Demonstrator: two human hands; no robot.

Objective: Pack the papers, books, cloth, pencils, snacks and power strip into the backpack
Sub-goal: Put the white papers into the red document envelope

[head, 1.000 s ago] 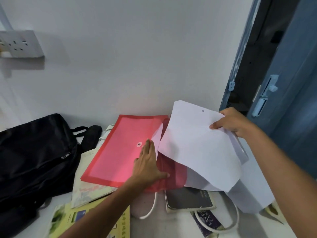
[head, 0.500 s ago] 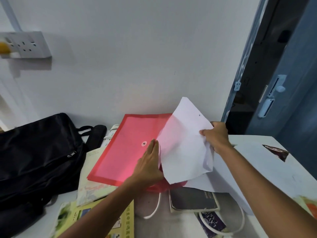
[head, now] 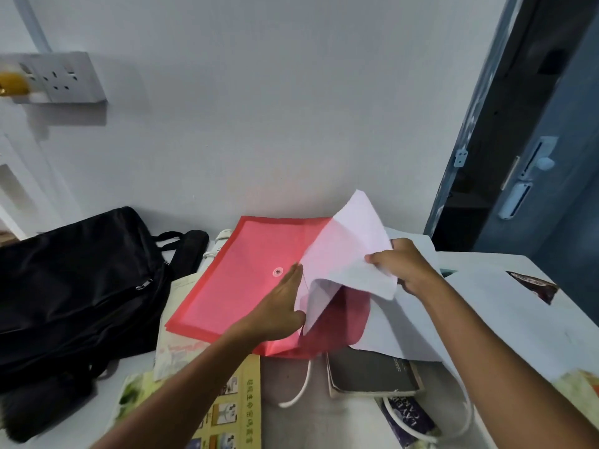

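Your backpack [head: 74,286] lay at the table's left, the folder [head: 246,280] to its right under your left hand [head: 278,309], the paper [head: 350,254] in your right hand [head: 402,264] entering it, and two books [head: 372,371] lay nearer you.

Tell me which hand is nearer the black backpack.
Left. The left hand rests on the red folder beside the black backpack; the right hand, gripping the white paper, is farther off.
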